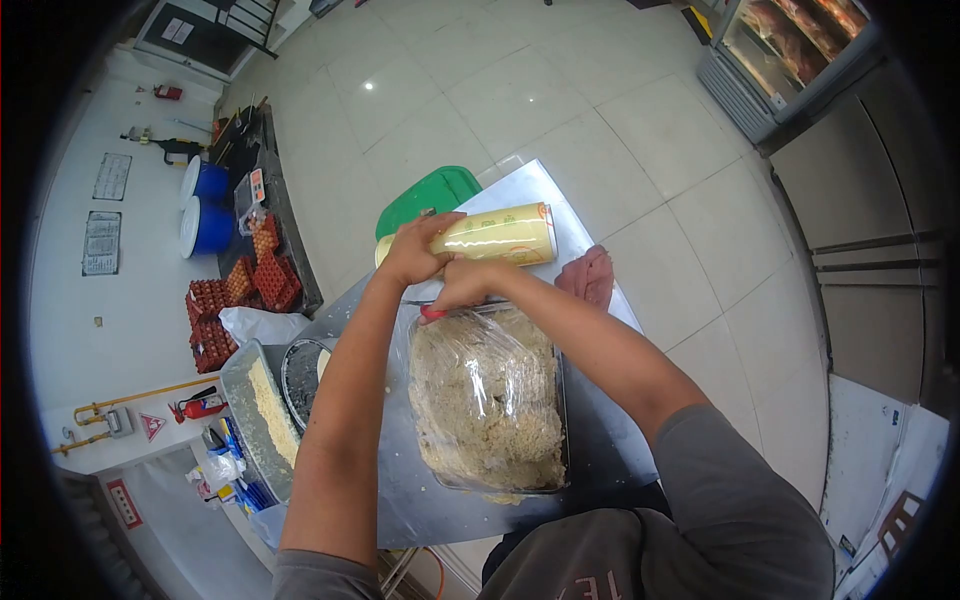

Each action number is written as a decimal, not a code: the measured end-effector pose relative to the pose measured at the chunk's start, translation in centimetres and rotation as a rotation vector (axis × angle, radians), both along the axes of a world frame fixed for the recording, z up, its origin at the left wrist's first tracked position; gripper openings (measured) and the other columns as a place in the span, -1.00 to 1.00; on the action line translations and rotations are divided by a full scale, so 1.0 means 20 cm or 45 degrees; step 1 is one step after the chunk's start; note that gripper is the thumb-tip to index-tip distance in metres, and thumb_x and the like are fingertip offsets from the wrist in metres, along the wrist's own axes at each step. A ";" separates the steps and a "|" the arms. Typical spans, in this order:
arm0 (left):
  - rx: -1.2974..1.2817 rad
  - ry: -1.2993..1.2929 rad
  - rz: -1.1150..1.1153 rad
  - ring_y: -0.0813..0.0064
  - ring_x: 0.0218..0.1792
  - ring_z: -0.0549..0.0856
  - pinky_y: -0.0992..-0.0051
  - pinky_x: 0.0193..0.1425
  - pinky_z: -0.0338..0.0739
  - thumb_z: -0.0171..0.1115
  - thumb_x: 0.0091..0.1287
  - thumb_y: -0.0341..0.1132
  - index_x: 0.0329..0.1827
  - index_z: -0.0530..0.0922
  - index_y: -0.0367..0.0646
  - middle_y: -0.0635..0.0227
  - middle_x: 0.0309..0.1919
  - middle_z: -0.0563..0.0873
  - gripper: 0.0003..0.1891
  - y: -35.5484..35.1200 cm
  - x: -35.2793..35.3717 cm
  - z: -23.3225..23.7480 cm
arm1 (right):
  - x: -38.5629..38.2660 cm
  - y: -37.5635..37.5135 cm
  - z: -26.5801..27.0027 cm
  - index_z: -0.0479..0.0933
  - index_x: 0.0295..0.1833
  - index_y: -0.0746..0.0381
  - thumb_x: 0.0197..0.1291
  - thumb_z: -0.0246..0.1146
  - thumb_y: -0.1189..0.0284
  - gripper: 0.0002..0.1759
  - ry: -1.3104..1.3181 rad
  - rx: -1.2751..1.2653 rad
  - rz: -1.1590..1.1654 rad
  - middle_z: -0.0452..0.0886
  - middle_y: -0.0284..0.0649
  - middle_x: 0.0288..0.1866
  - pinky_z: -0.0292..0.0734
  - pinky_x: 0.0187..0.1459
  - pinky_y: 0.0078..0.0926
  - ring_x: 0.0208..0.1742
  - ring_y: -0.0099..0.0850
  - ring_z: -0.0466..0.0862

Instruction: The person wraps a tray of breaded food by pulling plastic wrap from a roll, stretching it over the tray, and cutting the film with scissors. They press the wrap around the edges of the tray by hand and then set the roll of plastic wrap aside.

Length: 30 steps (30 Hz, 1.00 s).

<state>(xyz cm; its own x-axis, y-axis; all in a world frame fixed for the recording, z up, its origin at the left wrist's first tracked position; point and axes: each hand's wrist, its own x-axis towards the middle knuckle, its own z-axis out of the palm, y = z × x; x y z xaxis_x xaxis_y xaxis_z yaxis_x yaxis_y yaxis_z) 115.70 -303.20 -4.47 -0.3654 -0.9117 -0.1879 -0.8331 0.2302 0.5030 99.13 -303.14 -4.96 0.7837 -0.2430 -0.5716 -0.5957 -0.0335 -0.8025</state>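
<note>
On the metal table stands a clear rectangular tub of crumbly beige mixture, with cling film stretched over much of it. A big yellow cling film roll lies just beyond the tub. My left hand is closed over the near left part of this roll, thumb across its top. Close beside it, my right hand is closed around a small red-handled tool above the tub's far left corner. The tool's other end is hidden.
A pinkish cloth lies right of the roll, and a green lid is beyond the table. At left stand a tub of yellowish crumbs and a round dark pan. Egg trays and blue buckets line the wall.
</note>
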 end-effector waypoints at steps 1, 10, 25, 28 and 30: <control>-0.013 -0.020 0.000 0.15 0.42 0.52 0.20 0.54 0.34 0.58 0.07 -0.22 0.41 0.56 0.09 0.34 0.36 0.63 -0.26 0.00 -0.01 0.01 | 0.02 0.02 -0.01 0.63 0.00 0.54 -0.29 0.57 -0.31 0.09 0.045 -0.095 -0.074 0.71 -0.07 -0.26 0.63 -0.18 -0.36 -0.27 -0.25 0.71; 0.109 0.057 0.071 0.00 0.49 0.42 0.13 0.62 0.21 0.59 0.06 0.00 0.40 0.57 0.16 0.39 0.37 0.63 -0.24 -0.04 0.02 -0.05 | 0.18 0.12 -0.16 0.61 0.14 0.51 -0.19 0.57 -0.21 0.03 0.015 -0.427 -0.068 0.75 0.06 0.06 0.64 0.12 -0.24 0.00 -0.08 0.75; 0.028 -0.021 0.089 -0.04 0.53 0.36 0.02 0.61 0.10 0.55 0.11 0.05 0.47 0.50 0.28 0.36 0.40 0.60 -0.22 0.03 0.00 -0.03 | -0.41 0.61 0.16 0.39 0.05 0.35 0.32 0.13 0.45 -0.74 -0.737 -0.728 -0.602 0.51 0.20 0.03 0.39 0.24 -0.06 0.09 0.11 0.54; 0.000 -0.007 0.065 -0.04 0.52 0.37 0.02 0.60 0.12 0.55 0.11 0.04 0.46 0.51 0.27 0.36 0.39 0.60 -0.23 0.08 -0.03 -0.02 | -0.41 0.78 -0.03 0.32 0.19 0.37 0.41 0.10 0.38 -0.64 -0.751 -0.610 -0.492 0.46 0.27 0.20 0.26 0.41 -0.05 0.29 0.12 0.47; -0.006 0.054 0.046 -0.01 0.52 0.37 0.02 0.58 0.14 0.55 0.09 0.04 0.45 0.51 0.26 0.37 0.42 0.58 -0.22 0.09 -0.02 -0.02 | -0.47 0.78 -0.01 0.35 0.24 0.37 0.48 0.13 0.37 -0.63 -0.657 -0.952 -0.478 0.51 0.20 0.27 0.33 0.43 -0.19 0.39 -0.03 0.51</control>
<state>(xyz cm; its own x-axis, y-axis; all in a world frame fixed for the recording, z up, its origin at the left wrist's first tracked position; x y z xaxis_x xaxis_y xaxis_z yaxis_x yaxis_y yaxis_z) 115.27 -301.32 -4.92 -0.3395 -0.9254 -0.1683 -0.8189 0.2027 0.5369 89.73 -287.48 -5.18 0.6919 -0.6871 0.2216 -0.2536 -0.5187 -0.8165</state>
